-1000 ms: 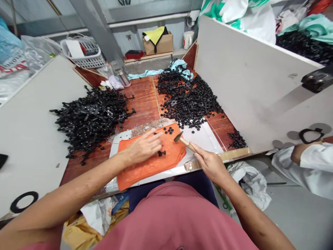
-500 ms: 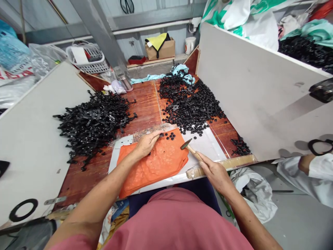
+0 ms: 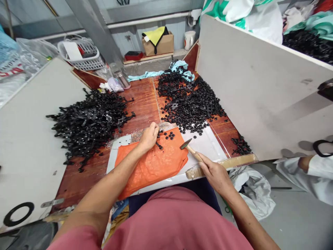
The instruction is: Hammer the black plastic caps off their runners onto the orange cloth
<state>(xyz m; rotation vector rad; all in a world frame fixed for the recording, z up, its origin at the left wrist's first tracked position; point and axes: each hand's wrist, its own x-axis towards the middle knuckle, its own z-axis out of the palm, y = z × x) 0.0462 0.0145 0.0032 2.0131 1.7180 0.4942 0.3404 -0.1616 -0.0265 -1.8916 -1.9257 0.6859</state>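
Under the left hand (image 3: 148,136), curled shut on a small black plastic piece (image 3: 158,145), lies the orange cloth (image 3: 153,166). Just to its right, the right hand (image 3: 215,174) grips a little hammer (image 3: 189,147). The hammer's handle slants up and left, so its head hangs near the piece but not touching.

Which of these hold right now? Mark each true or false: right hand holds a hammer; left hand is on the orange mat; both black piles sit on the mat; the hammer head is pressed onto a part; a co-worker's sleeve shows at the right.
1. The right hand holds a hammer: true.
2. The left hand is on the orange mat: true.
3. Both black piles sit on the mat: false; they lie on the wooden table.
4. The hammer head is pressed onto a part: false; it is raised.
5. A white sleeve shows at the right: true.
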